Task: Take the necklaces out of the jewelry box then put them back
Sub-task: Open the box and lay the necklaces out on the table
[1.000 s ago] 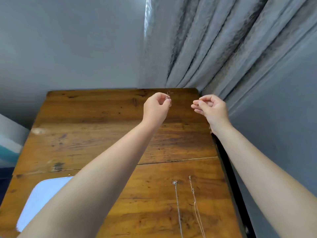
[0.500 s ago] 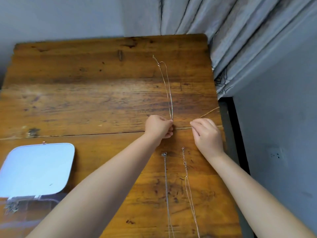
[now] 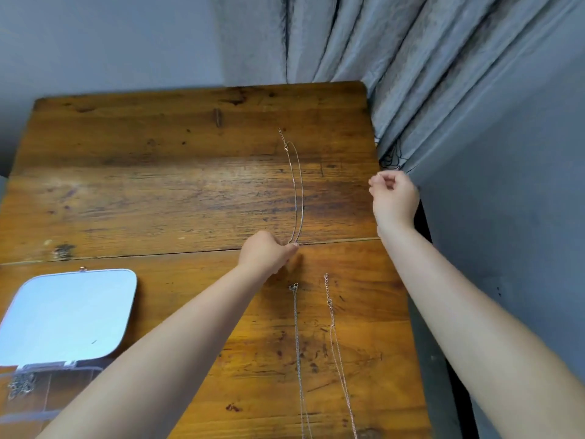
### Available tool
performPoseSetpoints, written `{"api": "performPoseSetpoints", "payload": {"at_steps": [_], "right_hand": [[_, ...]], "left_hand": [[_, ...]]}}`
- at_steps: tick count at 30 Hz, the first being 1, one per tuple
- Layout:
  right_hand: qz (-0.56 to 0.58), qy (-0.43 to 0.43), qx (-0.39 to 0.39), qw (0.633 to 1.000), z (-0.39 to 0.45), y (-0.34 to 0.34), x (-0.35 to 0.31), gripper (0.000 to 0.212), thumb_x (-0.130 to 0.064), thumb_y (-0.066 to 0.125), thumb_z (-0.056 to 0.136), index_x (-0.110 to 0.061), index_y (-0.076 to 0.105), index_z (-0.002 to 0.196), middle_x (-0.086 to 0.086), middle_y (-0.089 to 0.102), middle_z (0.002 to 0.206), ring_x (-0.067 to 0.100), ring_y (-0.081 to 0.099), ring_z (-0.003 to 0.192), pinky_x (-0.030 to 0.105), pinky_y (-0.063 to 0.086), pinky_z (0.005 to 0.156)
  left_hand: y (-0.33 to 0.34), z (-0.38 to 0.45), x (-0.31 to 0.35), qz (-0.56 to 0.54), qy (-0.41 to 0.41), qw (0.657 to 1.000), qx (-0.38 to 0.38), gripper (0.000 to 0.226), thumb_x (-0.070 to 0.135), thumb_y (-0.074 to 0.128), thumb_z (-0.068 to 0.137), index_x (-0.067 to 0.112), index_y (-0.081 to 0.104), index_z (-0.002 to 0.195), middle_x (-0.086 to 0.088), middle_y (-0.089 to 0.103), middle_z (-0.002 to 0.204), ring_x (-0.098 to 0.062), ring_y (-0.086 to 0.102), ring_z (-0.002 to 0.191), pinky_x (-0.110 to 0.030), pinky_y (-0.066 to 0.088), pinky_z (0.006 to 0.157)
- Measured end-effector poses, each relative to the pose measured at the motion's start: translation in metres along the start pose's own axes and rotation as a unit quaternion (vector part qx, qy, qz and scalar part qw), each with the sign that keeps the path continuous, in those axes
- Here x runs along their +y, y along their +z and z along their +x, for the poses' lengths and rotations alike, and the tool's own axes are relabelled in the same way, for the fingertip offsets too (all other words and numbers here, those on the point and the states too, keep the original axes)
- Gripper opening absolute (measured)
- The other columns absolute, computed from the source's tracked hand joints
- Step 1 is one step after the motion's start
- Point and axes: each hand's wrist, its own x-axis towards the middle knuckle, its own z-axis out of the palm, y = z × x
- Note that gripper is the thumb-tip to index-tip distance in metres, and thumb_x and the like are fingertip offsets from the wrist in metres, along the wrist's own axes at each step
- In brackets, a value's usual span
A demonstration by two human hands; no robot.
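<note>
Left hand is pinching the near end of a thin gold chain lying doubled in a long narrow loop on the worn wooden table. Right hand is hovering at the table's right edge, fingers loosely curled, holding nothing visible. Two more fine chains are lying straight nearer. Jewelry box is sitting open at left, its rounded lid mirrored.

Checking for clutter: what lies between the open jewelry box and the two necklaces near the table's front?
Head view: only the left forearm crosses above bare table between box and necklaces.
</note>
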Motion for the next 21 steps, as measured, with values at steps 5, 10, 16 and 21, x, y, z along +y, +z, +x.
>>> {"api": "performPoseSetpoints", "payload": {"at_steps": [5,10,16,21], "right_hand": [[0.019,-0.086,-0.057,0.994,0.026,0.013,-0.078,0.012,-0.012,0.048,0.093,-0.010,0.058,0.098,0.008,0.066,0.101,0.023,0.064,0.097,0.039,0.052,0.092],[0.070,-0.191,-0.064,0.977,0.023,0.004,-0.132,0.028,-0.008,0.049,0.091,-0.031,0.049,0.074,0.002,0.063,0.089,0.022,0.064,0.094,0.041,0.053,0.092],[0.153,-0.215,-0.141,0.954,0.013,-0.009,-0.139,0.029,0.001,0.045,0.091,-0.021,0.053,0.075,-0.001,0.062,0.082,0.012,0.062,0.086,0.035,0.053,0.093],[-0.100,-0.245,-0.224,0.938,-0.012,-0.003,-0.035,0.014,-0.002,0.052,0.088,-0.004,0.065,0.090,0.011,0.067,0.096,0.022,0.060,0.094,0.035,0.050,0.089]], "left_hand": [[-0.022,-0.001,0.014,0.129,0.005,0.991,0.023,0.048,0.036,0.055,0.089,0.009,0.041,0.052,-0.003,0.040,0.052,-0.025,0.047,0.060,-0.026,0.038,0.054],[-0.044,0.000,0.032,0.145,0.030,0.988,0.044,0.049,0.025,0.052,0.090,0.013,0.032,0.047,-0.003,0.035,0.050,-0.017,0.035,0.045,-0.023,0.030,0.047],[-0.053,0.007,0.030,0.148,0.076,0.985,0.048,0.035,0.027,0.048,0.093,0.008,0.050,0.063,-0.007,0.053,0.064,-0.025,0.048,0.059,-0.025,0.039,0.055],[-0.040,0.006,0.014,0.191,0.135,0.968,0.090,0.028,0.023,0.044,0.093,0.004,0.064,0.100,-0.016,0.063,0.106,-0.033,0.058,0.099,-0.033,0.048,0.075]]}}
